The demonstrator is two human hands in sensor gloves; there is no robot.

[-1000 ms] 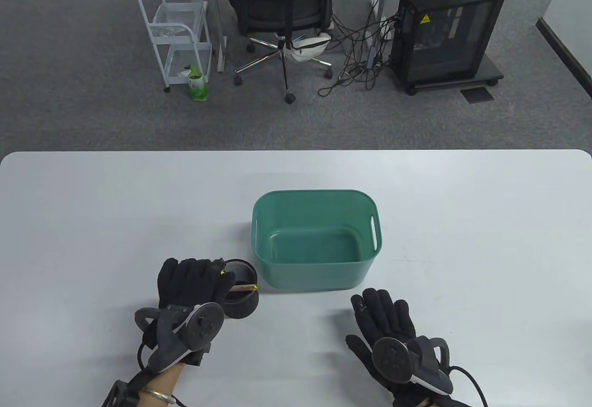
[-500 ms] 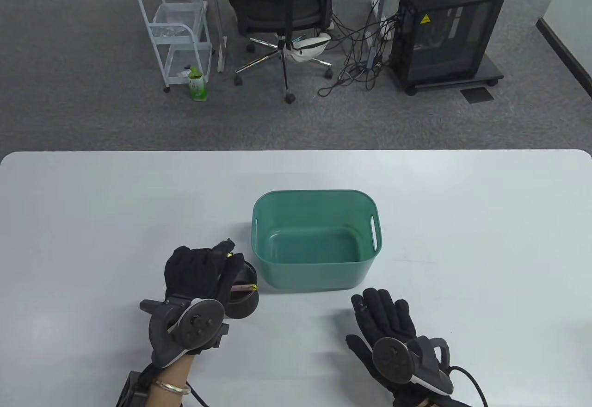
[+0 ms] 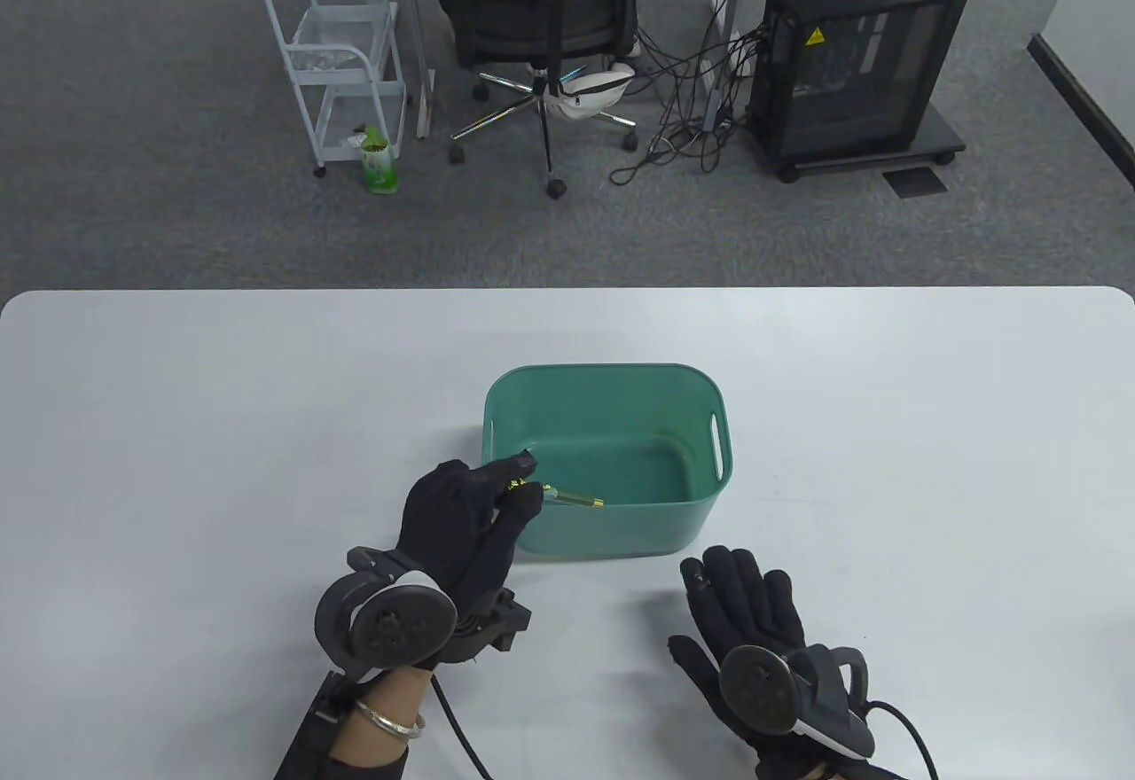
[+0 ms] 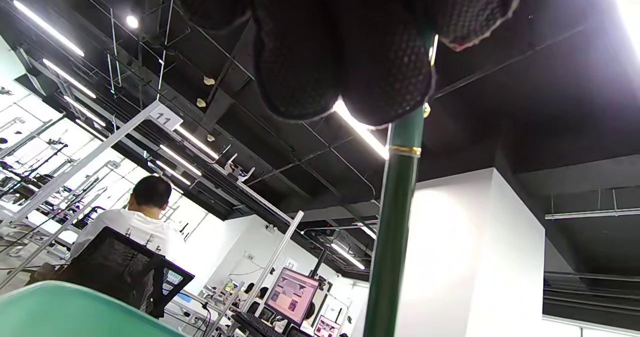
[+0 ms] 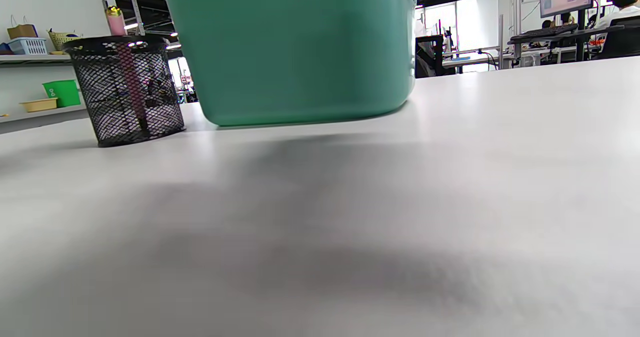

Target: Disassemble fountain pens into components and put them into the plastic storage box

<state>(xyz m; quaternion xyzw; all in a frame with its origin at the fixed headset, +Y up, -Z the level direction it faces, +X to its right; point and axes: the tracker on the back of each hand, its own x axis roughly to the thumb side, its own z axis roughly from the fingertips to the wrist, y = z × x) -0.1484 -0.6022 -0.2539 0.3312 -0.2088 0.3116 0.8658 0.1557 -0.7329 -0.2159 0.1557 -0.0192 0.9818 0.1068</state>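
Observation:
My left hand pinches a dark green fountain pen with gold rings by one end. The pen lies roughly level, its free end pointing right over the front-left part of the green plastic box. In the left wrist view the gloved fingers grip the pen at the top, above the box rim. My right hand rests flat and empty on the table, in front of the box. A black mesh pen holder with a pink pen stands left of the box; in the table view my left hand hides it.
The white table spreads wide on both sides of the box. Beyond its far edge are an office chair, a white cart and a black computer case. A seated person shows in the background.
My left hand has lifted the green pen out of the mesh holder and carried it up and to the right, over the box's front-left edge. The right hand has barely shifted.

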